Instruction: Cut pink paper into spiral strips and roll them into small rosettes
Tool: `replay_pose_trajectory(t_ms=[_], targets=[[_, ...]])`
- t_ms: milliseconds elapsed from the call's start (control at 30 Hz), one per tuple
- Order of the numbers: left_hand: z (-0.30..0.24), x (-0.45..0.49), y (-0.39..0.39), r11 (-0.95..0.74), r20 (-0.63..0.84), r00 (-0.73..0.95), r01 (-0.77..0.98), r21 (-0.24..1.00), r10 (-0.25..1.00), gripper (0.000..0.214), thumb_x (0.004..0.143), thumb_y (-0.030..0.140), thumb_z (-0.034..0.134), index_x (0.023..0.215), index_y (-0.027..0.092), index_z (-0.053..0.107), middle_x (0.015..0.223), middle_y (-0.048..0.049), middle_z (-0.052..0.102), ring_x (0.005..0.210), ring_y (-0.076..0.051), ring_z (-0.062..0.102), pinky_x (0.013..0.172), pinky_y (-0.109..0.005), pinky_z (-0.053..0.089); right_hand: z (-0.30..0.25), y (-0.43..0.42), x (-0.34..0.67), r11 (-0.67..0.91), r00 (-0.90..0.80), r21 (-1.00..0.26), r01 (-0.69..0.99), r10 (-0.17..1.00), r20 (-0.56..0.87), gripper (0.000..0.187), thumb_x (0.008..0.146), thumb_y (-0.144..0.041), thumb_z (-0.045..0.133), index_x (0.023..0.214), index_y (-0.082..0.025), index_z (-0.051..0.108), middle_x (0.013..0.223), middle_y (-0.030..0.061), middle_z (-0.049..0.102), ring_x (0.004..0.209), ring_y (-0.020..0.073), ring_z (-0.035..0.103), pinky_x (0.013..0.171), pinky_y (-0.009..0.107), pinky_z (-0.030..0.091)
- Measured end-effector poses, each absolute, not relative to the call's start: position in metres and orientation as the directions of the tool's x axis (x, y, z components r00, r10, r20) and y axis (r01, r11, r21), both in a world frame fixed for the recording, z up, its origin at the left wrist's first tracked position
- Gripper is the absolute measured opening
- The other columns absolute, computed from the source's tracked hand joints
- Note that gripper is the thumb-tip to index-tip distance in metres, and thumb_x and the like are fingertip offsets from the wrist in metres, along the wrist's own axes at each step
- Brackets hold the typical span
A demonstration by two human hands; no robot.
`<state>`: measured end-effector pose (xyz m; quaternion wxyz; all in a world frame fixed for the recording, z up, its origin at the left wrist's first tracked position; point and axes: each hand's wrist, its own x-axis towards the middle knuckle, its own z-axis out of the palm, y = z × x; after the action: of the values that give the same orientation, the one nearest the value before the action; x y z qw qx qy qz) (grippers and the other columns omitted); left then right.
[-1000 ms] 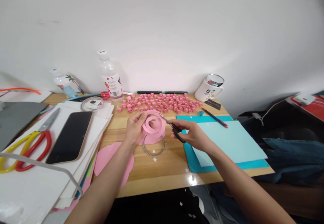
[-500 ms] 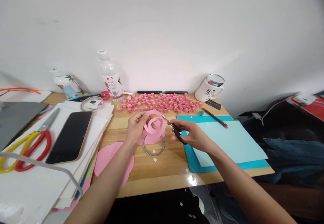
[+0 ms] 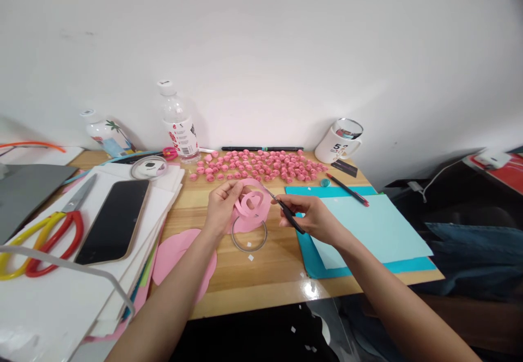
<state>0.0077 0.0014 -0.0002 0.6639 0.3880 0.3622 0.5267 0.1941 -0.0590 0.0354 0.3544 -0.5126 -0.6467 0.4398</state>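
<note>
Head cam here: left hand (image 3: 223,204) has its thumb and fingers clamped on the edge of a pink paper spiral (image 3: 261,209), held over the wooden worktop (image 3: 245,288) right by a thin ring (image 3: 266,235). Right hand (image 3: 311,217) is wrapped around black-handled scissors (image 3: 292,219), tips right at the spiral's right edge, can't tell if the blades are closed. Loads of little rolled pink paper roses (image 3: 261,167) sit just behind, and a pink paper cutout (image 3: 177,253) lies partly under the left forearm.
</note>
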Motion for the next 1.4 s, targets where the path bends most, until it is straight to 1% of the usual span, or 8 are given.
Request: replay_pose_trajectory(t_ms=[167, 267, 400, 467, 600, 800, 1033, 1400], targets=[[-0.001, 0.007, 0.002, 0.13, -0.061, 0.171, -0.426, 0.895, 0.983, 0.023, 0.066, 0.034, 0.072, 0.073, 0.013, 0.066, 0.062, -0.0004, 0.065, 0.05, -0.009, 0.057, 0.051, -0.02, 0.046, 0.036, -0.061, 0.195, 0.077, -0.249, -0.923, 0.376, 0.968, -0.021, 0.028, 0.071, -0.039, 0.064, 0.088, -0.016, 0.067, 0.065, -0.0004, 0.05, 0.062, 0.0119, 0.042, 0.058, 0.026, 0.036], [-0.001, 0.006, 0.002, 0.126, -0.045, 0.192, -0.435, 0.892, 0.98, 0.024, 0.067, 0.034, 0.071, 0.078, 0.013, 0.066, 0.064, -0.0012, 0.067, 0.052, -0.01, 0.059, 0.052, -0.021, 0.047, 0.037, -0.061, 0.195, 0.104, -0.236, -0.902, 0.419, 0.972, 0.003, 0.023, 0.073, -0.036, 0.062, 0.084, -0.016, 0.068, 0.064, -0.0003, 0.052, 0.062, 0.0124, 0.043, 0.057, 0.026, 0.036], [0.004, 0.003, 0.002, 0.189, -0.045, 0.301, -0.469, 0.863, 0.953, 0.034, 0.063, 0.03, 0.075, 0.092, 0.015, 0.064, 0.075, -0.0042, 0.07, 0.06, -0.013, 0.063, 0.059, -0.024, 0.05, 0.039, -0.062, 0.194, 0.205, -0.218, -0.804, 0.559, 0.971, 0.096, 0.011, 0.074, -0.026, 0.061, 0.077, -0.018, 0.067, 0.064, -0.0005, 0.051, 0.062, 0.0124, 0.042, 0.057, 0.025, 0.036], [0.006, 0.001, 0.002, 0.218, -0.059, 0.338, -0.454, 0.864, 0.939, 0.041, 0.058, 0.025, 0.078, 0.094, 0.015, 0.062, 0.074, -0.0032, 0.07, 0.059, -0.013, 0.063, 0.059, -0.024, 0.049, 0.039, -0.062, 0.194, 0.24, -0.217, -0.752, 0.614, 0.967, 0.132, 0.009, 0.073, -0.021, 0.06, 0.079, -0.018, 0.066, 0.064, -0.0006, 0.051, 0.062, 0.0124, 0.043, 0.058, 0.024, 0.036], [0.008, 0.0, 0.002, 0.233, -0.091, 0.347, -0.393, 0.889, 0.933, 0.043, 0.051, 0.017, 0.081, 0.089, 0.013, 0.063, 0.064, 0.0006, 0.066, 0.054, -0.009, 0.058, 0.056, -0.021, 0.047, 0.035, -0.063, 0.194, 0.263, -0.211, -0.689, 0.675, 0.964, 0.161, 0.014, 0.073, -0.015, 0.059, 0.084, -0.019, 0.067, 0.067, -0.0002, 0.053, 0.063, 0.0126, 0.047, 0.06, 0.024, 0.037], [0.008, -0.001, 0.001, 0.208, -0.105, 0.315, -0.312, 0.927, 0.943, 0.043, 0.051, 0.018, 0.081, 0.089, 0.013, 0.062, 0.062, 0.0017, 0.065, 0.052, -0.008, 0.056, 0.054, -0.019, 0.046, 0.034, -0.065, 0.195, 0.263, -0.209, -0.636, 0.726, 0.965, 0.161, 0.032, 0.074, -0.012, 0.057, 0.104, -0.021, 0.064, 0.073, 0.0016, 0.054, 0.067, 0.014, 0.052, 0.063, 0.025, 0.039], [0.009, 0.0, -0.001, 0.216, -0.121, 0.31, -0.296, 0.93, 0.943, 0.044, 0.052, 0.018, 0.081, 0.091, 0.013, 0.062, 0.064, 0.0022, 0.064, 0.054, -0.007, 0.055, 0.054, -0.017, 0.044, 0.036, -0.065, 0.193, 0.265, -0.225, -0.619, 0.739, 0.964, 0.143, 0.03, 0.075, -0.014, 0.056, 0.104, -0.021, 0.063, 0.074, 0.002, 0.054, 0.068, 0.0144, 0.051, 0.065, 0.026, 0.041], [0.008, 0.0, -0.001, 0.25, -0.126, 0.371, -0.31, 0.917, 0.92, 0.048, 0.053, 0.017, 0.079, 0.096, 0.014, 0.059, 0.068, 0.0004, 0.066, 0.057, -0.009, 0.058, 0.055, -0.019, 0.045, 0.041, -0.063, 0.191, 0.252, -0.268, -0.676, 0.692, 0.96, 0.084, 0.036, 0.068, -0.012, 0.065, 0.102, -0.02, 0.059, 0.078, 0.0007, 0.055, 0.075, 0.015, 0.05, 0.068, 0.025, 0.042]])
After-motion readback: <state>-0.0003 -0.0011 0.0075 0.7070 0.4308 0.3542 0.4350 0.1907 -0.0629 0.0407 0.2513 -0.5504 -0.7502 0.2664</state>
